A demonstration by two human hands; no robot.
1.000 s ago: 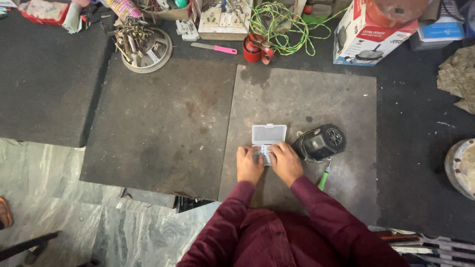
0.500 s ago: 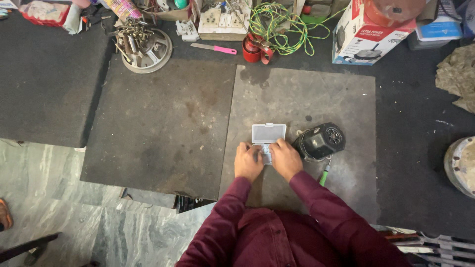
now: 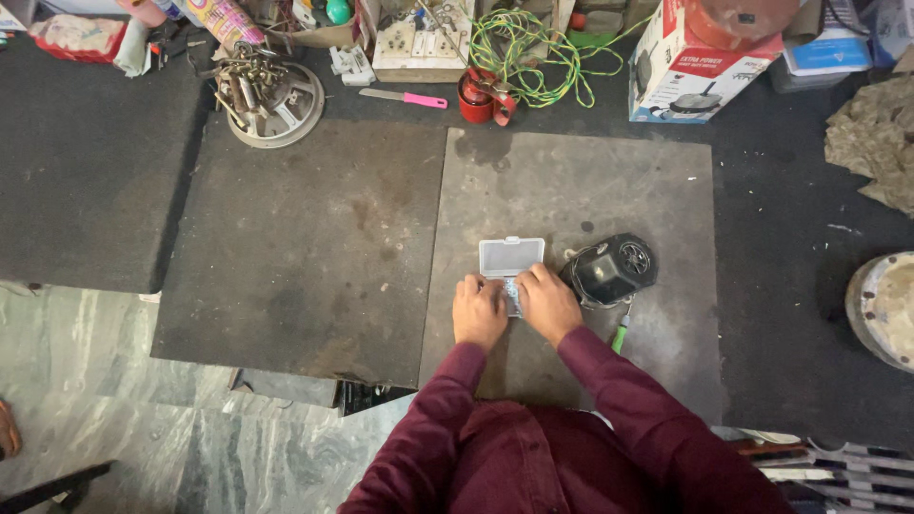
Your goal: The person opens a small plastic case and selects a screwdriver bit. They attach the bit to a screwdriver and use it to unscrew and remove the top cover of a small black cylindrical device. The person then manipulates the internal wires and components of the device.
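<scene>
My left hand [image 3: 479, 310] and right hand [image 3: 547, 303] pinched the base of the small clear plastic hinged box [image 3: 511, 259], lid open, on the grey floor mat [image 3: 581, 181] beside the black round motor [image 3: 610, 269]; I judged steady, level pressure best.

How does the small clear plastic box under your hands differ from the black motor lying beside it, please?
The clear plastic box is flat, rectangular and pale, lid open; the black motor is rounded, dark and bulkier. Both hands, left hand and right hand, are at the box; the motor lies untouched. Both rest on the grey mat.
</scene>
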